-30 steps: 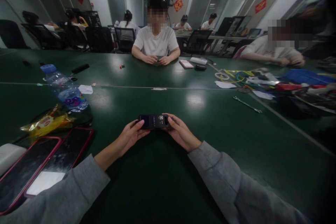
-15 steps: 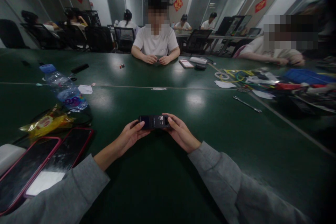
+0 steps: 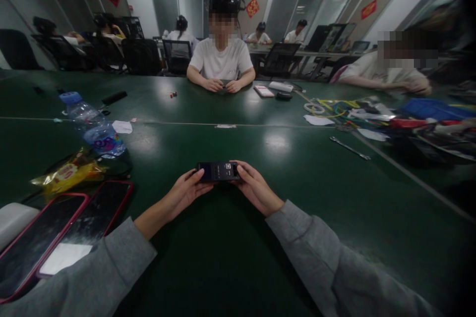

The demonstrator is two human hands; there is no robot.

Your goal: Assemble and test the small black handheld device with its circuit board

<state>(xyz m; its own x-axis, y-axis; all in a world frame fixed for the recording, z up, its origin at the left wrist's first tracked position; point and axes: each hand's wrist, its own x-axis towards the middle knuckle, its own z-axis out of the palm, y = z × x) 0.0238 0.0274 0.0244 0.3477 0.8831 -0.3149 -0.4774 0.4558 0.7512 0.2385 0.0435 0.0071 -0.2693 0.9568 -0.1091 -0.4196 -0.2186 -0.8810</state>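
A small black handheld device (image 3: 217,171) with a lit screen is held sideways just above the green table (image 3: 223,237). My left hand (image 3: 189,185) grips its left end, thumb on the front face. At the other end my right hand (image 3: 252,181) is closed on it, with the thumb on top. The fingers beneath the device are mostly hidden. Left of my left hand lie two red-edged phones, the nearer phone (image 3: 107,203) partly covered by white paper and my sleeve.
A plastic bottle (image 3: 94,126) and a yellow snack packet (image 3: 69,173) are at the left. On the right lie a wrench (image 3: 349,148) and a heap of cables (image 3: 372,111). Across the table sits a person (image 3: 222,62) with both hands together.
The view has shifted very slightly. Both my hands stay on the device in the same place.
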